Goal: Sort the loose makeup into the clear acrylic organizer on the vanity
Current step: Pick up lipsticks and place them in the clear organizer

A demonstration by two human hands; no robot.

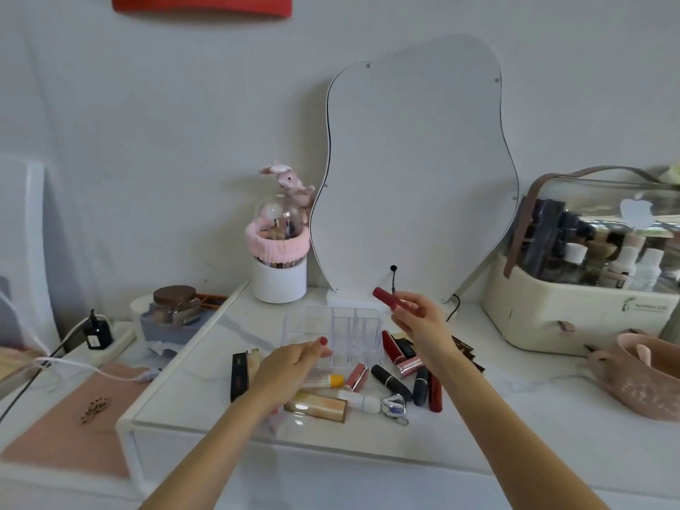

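Right hand (415, 318) pinches a red lipstick tube (386, 299) near its rear end, tube raised just right of and above the clear acrylic organizer (331, 334), cap end pointing left. Left hand (290, 366) sits at the organizer's front-left edge, fingers relaxed and lightly bent, gripping nothing that I can see; prob. steadying it.

Handling, my guess: tube is light, rigid, smooth plastic or lacquer, so a bit slick; a mid-barrel pinch w/ thumb + two fingers would give better control for dropping it upright into a narrow slot. Organizer looks thin, hard, see-through, light enough to slide on the glossy marbled tabletop (496, 392), hence worth bracing.

Rest of the loose makeup lies in front of and right of the organizer: pink lipstick (356, 377), black lipstick (390, 381), dark red tube (435, 393), beige rectangular bottle (317, 406), white tube w/ yellow cap (327, 380), black box (239, 377) to the left. All small, hard, mostly cylinders that'll roll; the boxy ones won't.
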